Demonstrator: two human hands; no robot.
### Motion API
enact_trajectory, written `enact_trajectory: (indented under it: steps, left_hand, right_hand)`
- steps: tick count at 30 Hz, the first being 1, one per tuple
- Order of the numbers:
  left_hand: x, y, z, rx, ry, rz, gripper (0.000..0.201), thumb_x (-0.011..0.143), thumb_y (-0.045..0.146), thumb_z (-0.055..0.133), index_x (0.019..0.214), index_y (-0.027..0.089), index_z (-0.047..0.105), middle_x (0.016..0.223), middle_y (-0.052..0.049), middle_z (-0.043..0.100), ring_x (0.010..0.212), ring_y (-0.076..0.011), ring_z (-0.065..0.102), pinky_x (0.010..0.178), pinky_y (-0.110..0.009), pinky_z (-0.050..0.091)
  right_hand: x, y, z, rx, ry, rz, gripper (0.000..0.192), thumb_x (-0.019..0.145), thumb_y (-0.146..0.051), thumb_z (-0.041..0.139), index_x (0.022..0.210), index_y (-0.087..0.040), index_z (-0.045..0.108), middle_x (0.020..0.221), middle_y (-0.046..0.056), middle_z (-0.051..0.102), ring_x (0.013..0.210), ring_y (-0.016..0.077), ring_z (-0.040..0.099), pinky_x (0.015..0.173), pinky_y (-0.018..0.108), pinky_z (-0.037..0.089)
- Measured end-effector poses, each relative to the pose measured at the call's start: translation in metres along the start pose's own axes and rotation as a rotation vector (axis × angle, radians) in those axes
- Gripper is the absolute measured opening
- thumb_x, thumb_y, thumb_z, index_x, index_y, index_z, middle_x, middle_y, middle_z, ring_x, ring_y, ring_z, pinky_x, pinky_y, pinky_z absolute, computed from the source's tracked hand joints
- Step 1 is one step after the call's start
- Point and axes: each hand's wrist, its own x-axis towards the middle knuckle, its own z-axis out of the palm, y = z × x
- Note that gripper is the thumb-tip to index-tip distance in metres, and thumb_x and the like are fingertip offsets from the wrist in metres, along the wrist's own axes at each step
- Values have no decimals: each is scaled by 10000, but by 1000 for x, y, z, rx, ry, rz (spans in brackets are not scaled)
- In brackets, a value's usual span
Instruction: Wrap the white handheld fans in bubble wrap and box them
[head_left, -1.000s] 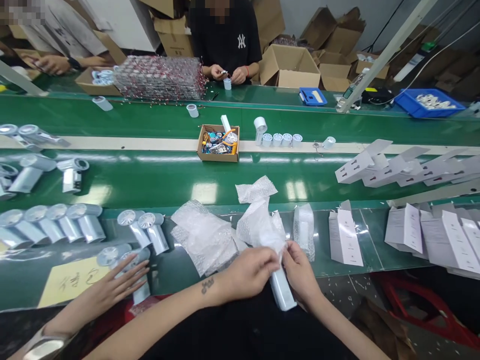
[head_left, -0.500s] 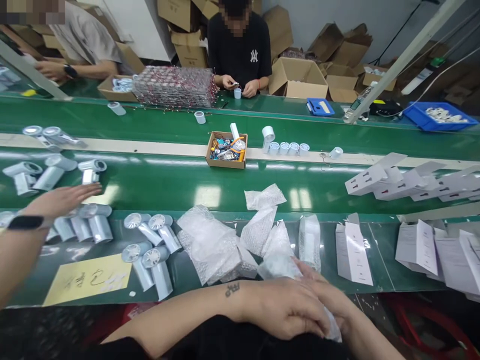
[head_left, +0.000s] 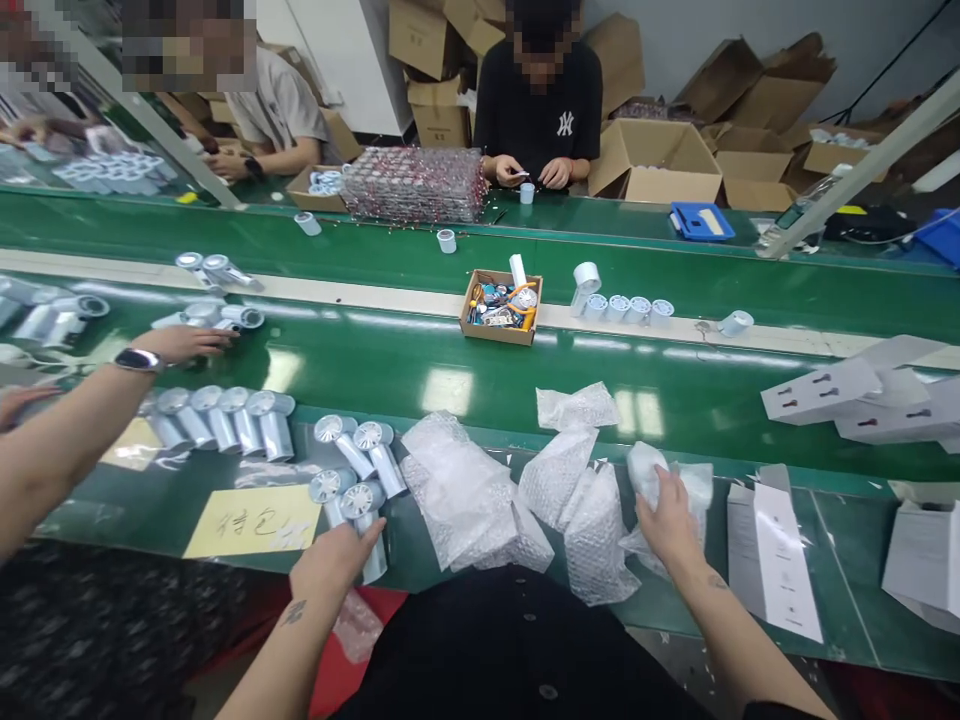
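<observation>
Both forearms reach out from the body and spread apart over the bench edge, on either side of the bubble bags [head_left: 480, 495]. The left hand [head_left: 334, 560], palm down left of the bags, closes its fingers on the handle of a fan [head_left: 367, 520] that lies just right of the yellow note [head_left: 251, 520], while the right hand [head_left: 667, 520], right of the bags, clasps a wrapped fan [head_left: 646, 470] lying on the bench. The note bears handwritten characters I cannot read, and a person across the belt wears a black shirt [head_left: 540, 110] with an NY logo.
</observation>
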Motion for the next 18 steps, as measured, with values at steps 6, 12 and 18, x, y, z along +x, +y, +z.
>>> enact_trajectory:
  steps: [6,12,18]
  left_hand:
    - [-17,7,-7,-128,58,-37,489,847,558,366,803,155,639,889,-192,710,901,-369,672,707,-391,472]
    - [-78,34,-41,-749,127,135,481,764,654,480,566,217,452,528,2,526,582,-198,547,551,-279,403]
    - [-111,216,-48,-892,-376,782,450,731,611,609,647,170,570,586,-13,600,505,-143,549,475,-240,418]
  right_hand:
    - [-2,-44,-28,-32,65,-84,405,787,-381,562,1076,-116,664,1345,260,478,1240,456,436,1022,641,325]
    - [-9,-138,-29,995,-614,455,486,700,-604,723,943,-187,671,871,86,686,742,217,644,710,390,528]
    - [11,-160,-24,1575,-588,453,567,604,-528,846,1006,-191,632,959,83,727,873,260,692,721,395,558]
